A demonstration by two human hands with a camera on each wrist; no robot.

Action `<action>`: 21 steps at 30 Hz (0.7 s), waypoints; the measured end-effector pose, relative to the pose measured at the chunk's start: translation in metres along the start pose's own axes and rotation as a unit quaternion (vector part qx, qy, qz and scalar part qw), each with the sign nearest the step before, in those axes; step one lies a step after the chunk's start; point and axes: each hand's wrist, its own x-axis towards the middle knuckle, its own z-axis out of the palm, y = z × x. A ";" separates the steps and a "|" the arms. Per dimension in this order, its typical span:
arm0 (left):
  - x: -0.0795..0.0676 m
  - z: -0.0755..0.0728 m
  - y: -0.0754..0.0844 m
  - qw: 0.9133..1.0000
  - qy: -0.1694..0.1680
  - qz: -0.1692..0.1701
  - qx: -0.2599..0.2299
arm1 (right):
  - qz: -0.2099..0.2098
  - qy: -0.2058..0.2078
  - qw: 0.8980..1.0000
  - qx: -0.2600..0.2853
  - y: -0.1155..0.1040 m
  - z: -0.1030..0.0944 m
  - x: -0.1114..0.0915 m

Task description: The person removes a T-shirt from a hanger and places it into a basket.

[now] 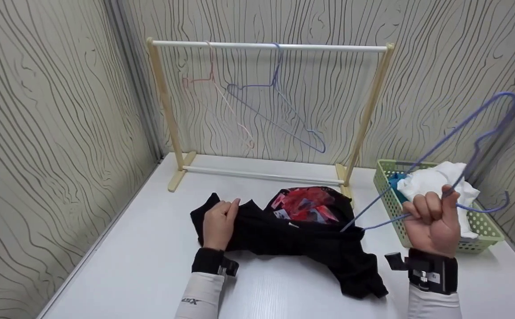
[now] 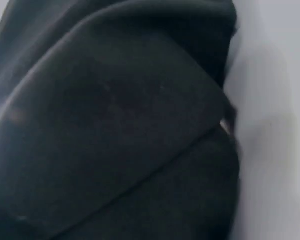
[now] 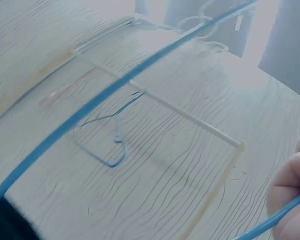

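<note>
A black T-shirt with a red print (image 1: pixel 306 206) lies bunched on the white table. My left hand (image 1: pixel 219 223) grips its left part, and black cloth (image 2: pixel 115 110) fills most of the left wrist view. My right hand (image 1: pixel 432 221) holds a blue-purple wire hanger (image 1: pixel 454 128) above the table, its hook up at the right. The hanger's far end goes into an opening of the shirt, where its tip is hidden. In the right wrist view the hanger wire (image 3: pixel 100 97) crosses diagonally, with fingers (image 3: pixel 290 185) around it at the lower right.
Behind the shirt stands a wooden rack with a white bar (image 1: pixel 328 47). From it hang a pink hanger (image 1: pixel 212 79) and another blue-purple hanger (image 1: pixel 257 85). A green basket (image 1: pixel 483 230) with white cloth (image 1: pixel 430 177) and teal cloth (image 1: pixel 398 186) stands at the right, behind my right hand.
</note>
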 end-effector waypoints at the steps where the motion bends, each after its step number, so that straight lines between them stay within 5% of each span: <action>1: 0.000 -0.001 0.000 1.000 -0.004 -0.008 0.004 | -0.009 0.007 1.000 0.017 -0.002 0.001 -0.001; 7: -0.001 -0.003 -0.003 0.997 -0.034 -0.068 0.032 | -0.047 0.039 0.997 0.057 -0.009 0.007 -0.003; 14: 0.000 -0.008 -0.008 0.987 -0.063 -0.141 0.051 | -0.066 0.044 0.997 0.013 -0.012 0.015 -0.004; 18: 0.000 -0.010 -0.011 0.978 -0.097 -0.175 0.059 | -0.071 0.031 0.993 -0.085 -0.006 0.018 -0.001; 20: 0.000 -0.011 -0.012 0.973 -0.112 -0.188 0.068 | -0.092 0.031 0.979 -0.181 -0.001 0.020 0.000; 21: 0.000 -0.011 -0.012 0.971 -0.119 -0.195 0.073 | -0.111 0.039 0.963 -0.242 0.002 0.021 0.001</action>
